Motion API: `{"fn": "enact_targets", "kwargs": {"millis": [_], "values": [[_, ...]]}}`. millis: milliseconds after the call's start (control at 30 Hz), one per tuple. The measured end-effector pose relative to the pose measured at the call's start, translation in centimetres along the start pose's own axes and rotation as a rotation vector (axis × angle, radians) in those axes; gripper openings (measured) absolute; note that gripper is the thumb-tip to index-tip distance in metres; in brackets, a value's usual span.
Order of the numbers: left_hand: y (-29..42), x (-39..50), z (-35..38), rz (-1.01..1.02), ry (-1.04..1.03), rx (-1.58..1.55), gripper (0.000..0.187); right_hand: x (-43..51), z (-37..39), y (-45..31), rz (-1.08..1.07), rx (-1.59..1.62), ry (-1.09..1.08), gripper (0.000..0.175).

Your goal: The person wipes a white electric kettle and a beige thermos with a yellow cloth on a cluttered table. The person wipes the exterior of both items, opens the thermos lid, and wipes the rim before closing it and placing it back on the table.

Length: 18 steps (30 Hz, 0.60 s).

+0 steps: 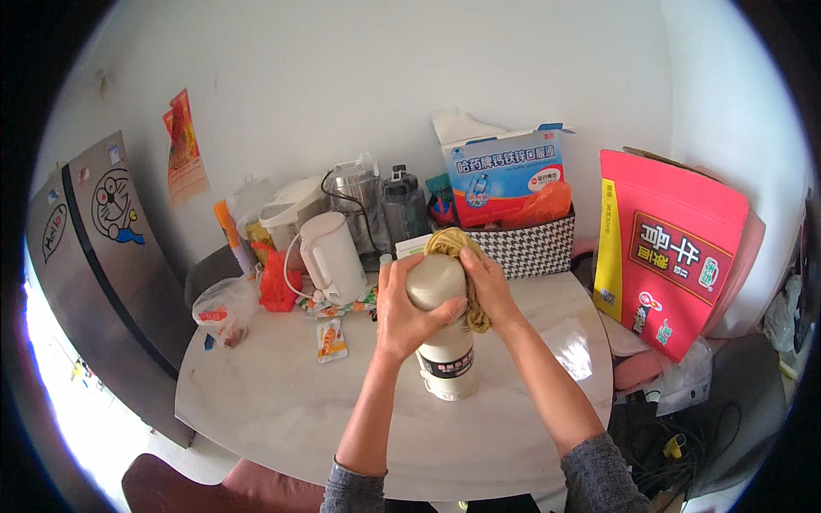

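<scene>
A tall cream cylindrical appliance (444, 351) stands upright on the table before me; its exact kind is unclear. It has a rounded top and a dark band bearing writing low on its body. My left hand (407, 314) is wrapped around the upper part, with the thumb across the front just below the rounded top. In my right hand (490, 292) is a crumpled mustard-yellow cloth (457, 240), pressed to the far and right side of the appliance's top. Some of the cloth hangs down under my right palm. My hands hide much of the upper body.
Behind stand a white electric kettle (335, 260), a metal pot (349, 186), a dark water bottle (404, 199) and a houndstooth basket (529, 247). A small snack packet (331, 340) and a plastic bag (226, 311) lie left on the marble-look table (282, 410). A red carton (673, 256) stands right.
</scene>
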<state>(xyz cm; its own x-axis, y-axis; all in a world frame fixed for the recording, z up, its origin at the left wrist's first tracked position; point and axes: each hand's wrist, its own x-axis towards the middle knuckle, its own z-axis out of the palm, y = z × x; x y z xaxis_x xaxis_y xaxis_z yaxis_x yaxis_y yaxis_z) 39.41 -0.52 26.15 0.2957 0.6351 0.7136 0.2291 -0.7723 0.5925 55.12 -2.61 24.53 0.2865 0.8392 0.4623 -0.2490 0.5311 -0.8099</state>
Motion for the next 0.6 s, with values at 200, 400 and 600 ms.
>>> {"fn": "enact_targets", "kwargs": {"millis": [200, 400, 600], "values": [[-2.7, 0.9, 1.4, 0.143, -0.090, -0.174, 0.074, -2.5, -3.0, 2.7, 0.004, -0.147, 0.144, 0.037], [-3.5, 1.5, 1.6, 0.031, -0.230, -0.391, 0.094, -4.3, -4.0, 3.2, -0.186, -0.438, 0.295, 0.034], [1.6, -0.9, 1.2, -0.040, 0.178, 0.062, 0.114, -2.7, 0.8, -1.8, -0.402, -0.299, 0.322, 0.028]]}}
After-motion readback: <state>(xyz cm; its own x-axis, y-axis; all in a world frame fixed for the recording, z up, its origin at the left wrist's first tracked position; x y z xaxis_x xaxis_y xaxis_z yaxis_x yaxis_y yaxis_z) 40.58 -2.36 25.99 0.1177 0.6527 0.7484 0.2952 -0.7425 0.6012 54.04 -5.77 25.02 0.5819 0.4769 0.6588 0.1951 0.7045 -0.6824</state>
